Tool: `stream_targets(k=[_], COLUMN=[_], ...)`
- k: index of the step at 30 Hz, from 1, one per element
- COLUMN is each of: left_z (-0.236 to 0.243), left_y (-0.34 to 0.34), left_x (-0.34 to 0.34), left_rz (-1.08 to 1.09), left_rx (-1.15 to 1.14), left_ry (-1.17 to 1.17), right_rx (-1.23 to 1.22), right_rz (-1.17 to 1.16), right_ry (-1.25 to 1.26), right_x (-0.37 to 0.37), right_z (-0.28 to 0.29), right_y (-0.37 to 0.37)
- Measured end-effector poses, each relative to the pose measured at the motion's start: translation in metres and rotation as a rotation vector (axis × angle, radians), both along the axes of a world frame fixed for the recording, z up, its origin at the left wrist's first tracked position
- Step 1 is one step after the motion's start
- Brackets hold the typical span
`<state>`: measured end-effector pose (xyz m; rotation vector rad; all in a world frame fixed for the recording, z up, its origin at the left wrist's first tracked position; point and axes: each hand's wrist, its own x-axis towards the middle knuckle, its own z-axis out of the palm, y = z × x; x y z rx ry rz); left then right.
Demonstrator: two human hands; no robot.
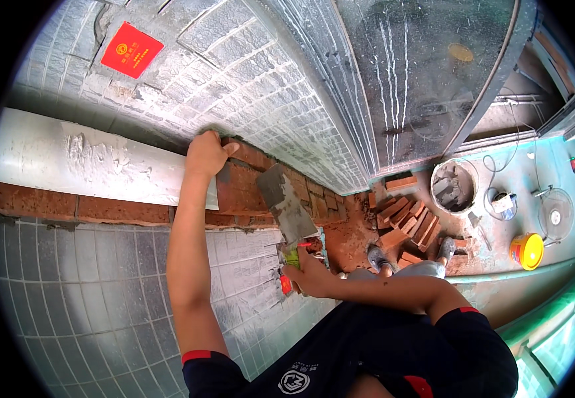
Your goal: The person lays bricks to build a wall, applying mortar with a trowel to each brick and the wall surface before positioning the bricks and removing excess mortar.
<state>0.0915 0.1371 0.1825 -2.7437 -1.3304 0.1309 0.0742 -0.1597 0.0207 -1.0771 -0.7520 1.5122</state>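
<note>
My left hand [206, 156] is at the back edge of a white pipe [55, 152] smeared with grey mortar. Its fingers curl down toward the tiled wall, with the thumb by a red brick [250, 156]; what they close on is hidden. In my right hand [312, 273] is a trowel [287, 205], gripped by its yellow-green and red handle. The trowel's mortar-coated blade points up and away, over the brickwork [242, 192]. Beyond the pipe's end the bricks continue in rows, and another course [121, 211] runs along its near side.
Loose bricks [410, 219] lie piled on the floor by my feet. Behind them stands a bucket of mortar [453, 187]. To the right are a yellow bucket [527, 252] and a round clear lid-like thing [556, 215]. A red card [132, 50] is on the tiled wall, and a glass panel [426, 73] stands beyond.
</note>
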Motion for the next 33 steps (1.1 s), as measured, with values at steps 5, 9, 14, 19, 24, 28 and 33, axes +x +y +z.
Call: stream_targets(k=[5, 9, 14, 19, 24, 28, 33], left_z=[0.001, -0.004, -0.003, 0.001, 0.019, -0.016, -0.064], left_y=[0.001, 0.005, 0.006, -0.003, -0.075, -0.123, -0.120], left_x=[0.002, -0.001, 0.003, -0.010, -0.019, -0.074, -0.101], left_rz=[0.021, 0.011, 0.024, -0.003, -0.251, -0.050, -0.084], left_rx=[-0.020, -0.010, -0.027, 0.017, 0.317, 0.198, 0.228], left_ry=[-0.005, -0.021, -0.044, -0.035, -0.592, -0.694, -0.710], right_rx=[0.015, 0.026, 0.009, 0.023, 0.009, -0.033, 0.000], right_rz=[0.006, -0.004, -0.013, -0.032, -0.061, -0.053, -0.068], right_ry=[0.021, 0.049, 0.107, 0.162, 0.205, 0.146, 0.122], right_x=[-0.001, -0.005, 0.001, -0.010, 0.000, 0.003, -0.006], right_z=[-0.004, -0.007, -0.003, -0.010, -0.004, 0.007, -0.001], right_y=[0.001, 0.000, -0.002, -0.001, 0.000, -0.001, 0.000])
